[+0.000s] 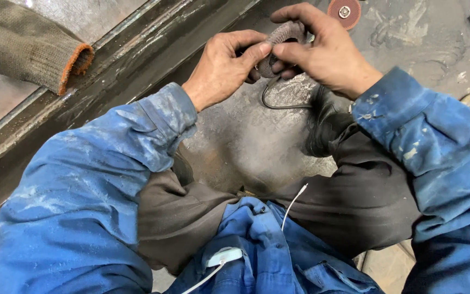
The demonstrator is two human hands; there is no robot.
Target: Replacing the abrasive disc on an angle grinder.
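Both hands met near the top middle of the view, the left hand (221, 68) and the right hand (322, 51) pinching a small grey-brown knitted piece (278, 46) between thumbs and fingertips, fingers clamped on it from either side. A thin black cord (278, 103) looped down from under the piece toward the floor. To the left a long steel beam (110, 71) ran diagonally, its raised edge just beside the left wrist and closing off that side; a knitted sleeve with an orange rim (33, 51) lay across it, cut off at the frame's left edge. Below the hands a patch of bare, stained floor (246, 147) lay open between the knees. A reddish grinding disc (344, 12) sat at the top edge, partly cropped. What the knitted piece covered stayed hidden by the fingers.
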